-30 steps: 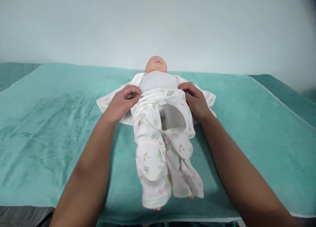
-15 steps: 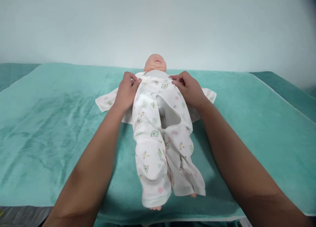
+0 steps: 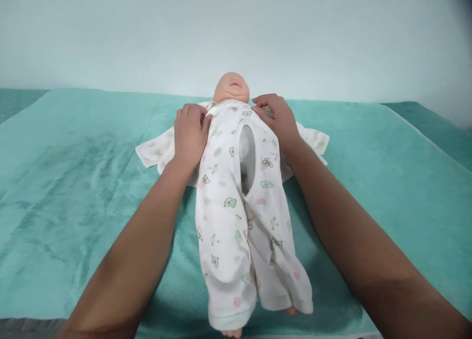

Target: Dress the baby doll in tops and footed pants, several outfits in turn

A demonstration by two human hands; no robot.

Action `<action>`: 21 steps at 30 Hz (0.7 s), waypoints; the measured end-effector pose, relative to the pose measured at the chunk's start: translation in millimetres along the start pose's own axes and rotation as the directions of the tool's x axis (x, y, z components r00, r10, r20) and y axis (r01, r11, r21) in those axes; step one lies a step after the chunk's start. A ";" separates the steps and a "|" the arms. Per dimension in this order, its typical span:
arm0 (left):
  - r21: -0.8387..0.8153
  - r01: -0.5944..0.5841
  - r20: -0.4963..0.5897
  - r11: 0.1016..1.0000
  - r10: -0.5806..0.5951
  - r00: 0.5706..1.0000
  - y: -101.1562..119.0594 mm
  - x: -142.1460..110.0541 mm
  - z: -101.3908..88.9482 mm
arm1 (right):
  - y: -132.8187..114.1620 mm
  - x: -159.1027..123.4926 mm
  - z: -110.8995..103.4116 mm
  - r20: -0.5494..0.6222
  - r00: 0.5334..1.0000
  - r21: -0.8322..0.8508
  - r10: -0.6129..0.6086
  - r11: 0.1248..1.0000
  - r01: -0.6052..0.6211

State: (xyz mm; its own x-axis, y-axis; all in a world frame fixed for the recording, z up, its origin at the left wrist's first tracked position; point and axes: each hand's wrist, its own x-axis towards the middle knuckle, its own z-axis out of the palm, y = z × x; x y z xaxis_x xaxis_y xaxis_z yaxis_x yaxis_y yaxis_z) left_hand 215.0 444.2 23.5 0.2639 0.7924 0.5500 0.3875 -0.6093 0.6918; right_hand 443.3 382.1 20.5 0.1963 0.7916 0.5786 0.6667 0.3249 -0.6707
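A baby doll (image 3: 232,87) lies on its back, head away from me. Patterned white baby trousers (image 3: 224,201) cover its legs and belly, their waist drawn up close under the chin, with an oval opening at the crotch. Beneath them, a matching baby shirt (image 3: 155,147) spreads out its sleeves on both sides. My left hand (image 3: 191,135) is closed on the left edge of the trousers' waist, fingers curled. At the opposite edge, my right hand (image 3: 279,120) grips the waist between thumb and forefinger; its fingertips are partly hidden. Toes show below both trouser legs.
A green plush cloth (image 3: 92,191) covers the table under the doll. Darker green cloth (image 3: 431,127) shows at the far right and far left. A pale wall (image 3: 236,29) stands behind the table.
Both hands have moved up toward the doll's head, pulling the trousers' waist higher. The crotch opening has become longer and narrower. My right hand's fingers have spread a little.
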 end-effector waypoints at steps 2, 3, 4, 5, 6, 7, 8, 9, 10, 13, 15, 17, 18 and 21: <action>-0.038 0.046 -0.003 0.998 -0.046 0.999 -5.2 1.8 1.2 | 0.4 0.1 0.2 0.071 0.996 0.055 0.051 0.997 -0.055; -0.049 0.074 0.000 0.996 -0.074 0.997 -7.4 2.8 1.8 | 1.7 1.3 0.6 0.094 0.991 0.052 0.093 0.994 -0.098; -0.060 0.102 0.004 0.993 -0.102 0.995 -9.3 3.9 2.3 | 3.5 3.3 1.4 0.099 0.986 0.028 0.131 0.990 -0.135; -0.074 0.129 0.004 0.989 -0.129 0.992 -10.9 5.0 2.7 | 5.8 5.9 2.6 0.085 0.984 -0.011 0.158 0.987 -0.158; -0.091 0.151 0.000 0.984 -0.151 0.988 -12.4 6.1 3.2 | 8.3 9.0 4.1 0.056 0.983 -0.052 0.173 0.984 -0.171; -0.108 0.165 -0.006 0.980 -0.167 0.986 -14.0 7.0 3.8 | 11.0 12.1 6.0 0.020 0.983 -0.086 0.182 0.980 -0.179; -0.123 0.168 -0.014 0.978 -0.171 0.985 -16.0 7.7 4.5 | 13.8 14.9 8.1 -0.012 0.983 -0.108 0.186 0.977 -0.186; -0.129 0.157 -0.023 0.979 -0.162 0.987 -18.3 7.9 5.3 | 16.3 16.9 10.2 -0.035 0.982 -0.114 0.186 0.975 -0.189; -0.124 0.133 -0.030 0.983 -0.138 0.990 -20.9 7.6 6.3 | 18.4 17.7 12.1 -0.049 0.982 -0.105 0.182 0.977 -0.187; -0.061 0.018 -0.004 0.998 -0.018 1.000 -27.4 1.3 9.0 | 19.9 10.1 14.2 -0.079 0.987 -0.022 0.143 0.989 -0.145; -0.033 -0.030 0.044 0.999 0.031 0.999 -27.1 -9.3 8.4 | 16.2 -3.9 11.1 -0.126 0.988 0.044 0.091 0.995 -0.086; -0.032 -0.016 0.076 0.999 0.018 0.997 -20.8 -28.3 3.9 | 9.4 -23.2 4.5 -0.189 0.982 0.066 0.026 0.998 -0.014; -0.021 0.004 0.079 1.000 -0.002 0.997 -15.2 -42.1 -0.4 | 5.3 -34.3 0.2 -0.213 0.977 0.047 0.016 0.999 -0.006; 0.038 0.013 0.052 0.999 -0.015 0.999 11.6 -104.5 -22.6 | -8.3 -71.1 -13.6 -0.160 0.987 -0.054 0.033 0.998 -0.042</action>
State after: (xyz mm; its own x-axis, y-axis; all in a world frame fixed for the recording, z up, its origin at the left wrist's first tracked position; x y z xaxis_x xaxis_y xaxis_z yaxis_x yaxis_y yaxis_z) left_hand 171.9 353.6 -15.4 0.3039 0.8021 0.5141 0.4246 -0.5971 0.6806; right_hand 433.6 316.2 -8.8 0.3308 0.7087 0.6231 0.6960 0.2626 -0.6683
